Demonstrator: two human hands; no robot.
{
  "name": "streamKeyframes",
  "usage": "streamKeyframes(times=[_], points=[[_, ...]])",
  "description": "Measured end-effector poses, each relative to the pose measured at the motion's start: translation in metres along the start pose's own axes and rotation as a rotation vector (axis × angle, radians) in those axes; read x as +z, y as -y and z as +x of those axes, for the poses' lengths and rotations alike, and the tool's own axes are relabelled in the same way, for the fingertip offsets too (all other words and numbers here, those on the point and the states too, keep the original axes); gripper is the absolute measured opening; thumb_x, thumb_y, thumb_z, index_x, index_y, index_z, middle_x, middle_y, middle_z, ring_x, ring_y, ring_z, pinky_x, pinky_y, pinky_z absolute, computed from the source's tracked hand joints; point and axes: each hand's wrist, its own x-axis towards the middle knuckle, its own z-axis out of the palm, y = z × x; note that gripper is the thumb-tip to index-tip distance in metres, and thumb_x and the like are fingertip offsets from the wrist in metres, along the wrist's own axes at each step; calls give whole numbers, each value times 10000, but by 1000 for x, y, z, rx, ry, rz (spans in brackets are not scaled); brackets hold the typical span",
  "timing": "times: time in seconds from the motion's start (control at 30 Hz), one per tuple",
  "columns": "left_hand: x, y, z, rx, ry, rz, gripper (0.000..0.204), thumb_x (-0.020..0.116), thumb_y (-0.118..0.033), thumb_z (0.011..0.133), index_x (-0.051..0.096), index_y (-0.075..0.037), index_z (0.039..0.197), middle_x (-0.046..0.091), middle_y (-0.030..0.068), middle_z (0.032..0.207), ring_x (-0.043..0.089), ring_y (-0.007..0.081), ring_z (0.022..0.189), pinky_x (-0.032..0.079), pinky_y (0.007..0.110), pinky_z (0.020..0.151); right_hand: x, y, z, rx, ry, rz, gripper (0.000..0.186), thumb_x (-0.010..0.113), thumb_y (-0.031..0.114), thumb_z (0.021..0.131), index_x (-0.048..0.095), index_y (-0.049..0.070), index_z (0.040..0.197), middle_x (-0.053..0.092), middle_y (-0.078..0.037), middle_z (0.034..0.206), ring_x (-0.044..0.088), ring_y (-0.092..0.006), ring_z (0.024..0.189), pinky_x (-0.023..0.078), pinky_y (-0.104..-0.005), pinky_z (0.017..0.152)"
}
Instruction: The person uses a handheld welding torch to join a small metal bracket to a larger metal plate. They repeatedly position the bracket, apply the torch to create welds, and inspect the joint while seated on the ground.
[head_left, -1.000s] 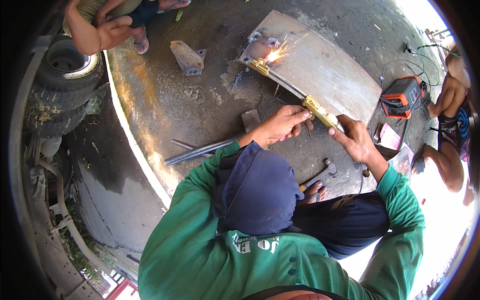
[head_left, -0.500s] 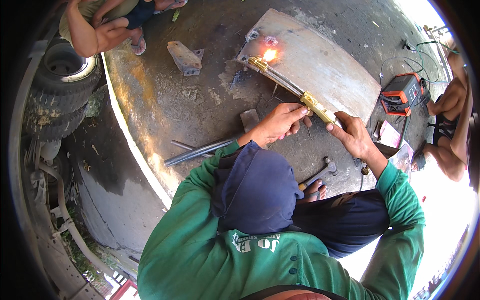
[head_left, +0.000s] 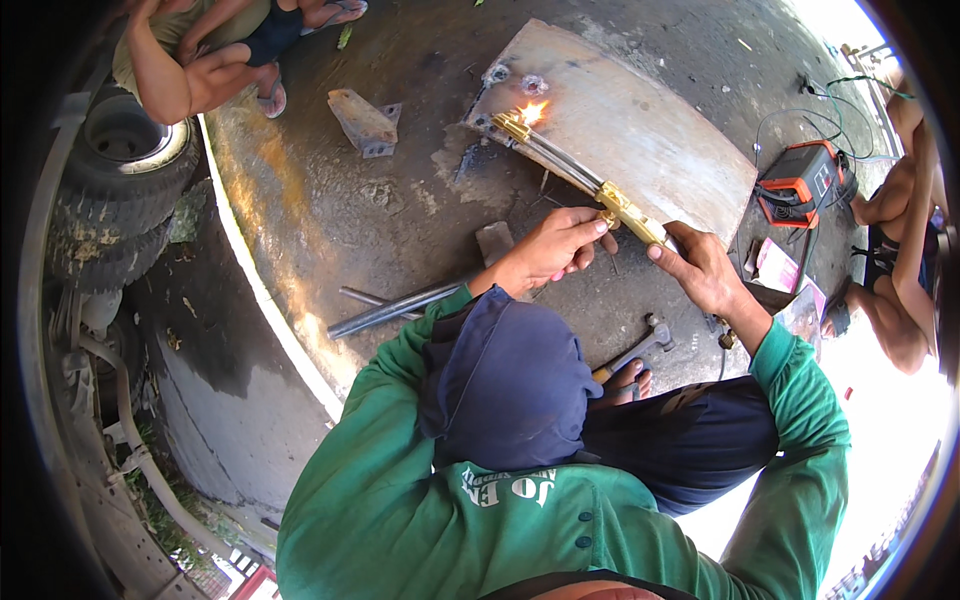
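Note:
A brass cutting torch [head_left: 570, 165] slants over a large, slightly curved rusty steel plate [head_left: 640, 135]. An orange flame [head_left: 532, 112] burns at the torch tip, just below a round scorched hole [head_left: 534, 85] in the plate's left part. My right hand [head_left: 703, 268] is wrapped round the rear handle of the torch, thumb on the near side. My left hand [head_left: 562, 246] is closed at the brass valve body, thumb and fingers pinching a small valve knob [head_left: 607, 217] there; its other fingers are curled beneath.
A hammer [head_left: 640, 348] lies by my foot, and a steel pipe [head_left: 395, 308] left of my left forearm. A rusty bracket [head_left: 362, 122] sits farther off. An orange-black welding machine [head_left: 803, 185] with cables stands right. People crouch at the upper left [head_left: 215, 60] and right [head_left: 900, 260]. Tyres [head_left: 125, 165] stand left.
The flame and its glow have become smaller. My hands keep their hold on the torch, and the whole view has shifted slightly.

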Motion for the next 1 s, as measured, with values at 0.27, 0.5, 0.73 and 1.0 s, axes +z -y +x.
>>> streamKeyframes(times=[0.27, 0.5, 0.73, 1.0], points=[[-1, 1, -2, 4, -9, -51, 292, 508, -231, 1107, 631, 15, 1205, 708, 75, 972, 528, 27, 570, 364, 174, 377, 0, 0, 1, 6, 12, -1, 610, 662, 512, 964, 663, -78, 1120, 607, -186, 675, 629, -289, 665, 480, -433, 664], [0, 0, -1, 6, -10, -43, 290, 502, -224, 1109, 624, 13, 1223, 711, 77, 975, 522, 31, 567, 362, 173, 380, -2, 4, -1, 40, 11, 26, 624, 648, 545, 962, 665, -67, 1082, 591, -177, 662, 603, -285, 648, 469, -437, 654], [-2, 2, -1, 5, 2, -57, 306, 492, -255, 1118, 604, 2, 1240, 691, 84, 983, 524, 35, 576, 407, 174, 438, -4, 4, 0, 67, 61, 26, 644, 642, 571, 964, 666, -63, 1076, 592, -163, 660, 613, -273, 662, 479, -427, 656], [-1, 2, -1, 19, -11, -58, 290, 503, -247, 1113, 620, -9, 1228, 704, 74, 969, 514, 30, 571, 372, 170, 404, -2, 1, 0, 49, 40, 59, 650, 637, 579, 965, 663, -63, 1065, 599, -169, 671, 613, -279, 662, 477, -434, 657]])
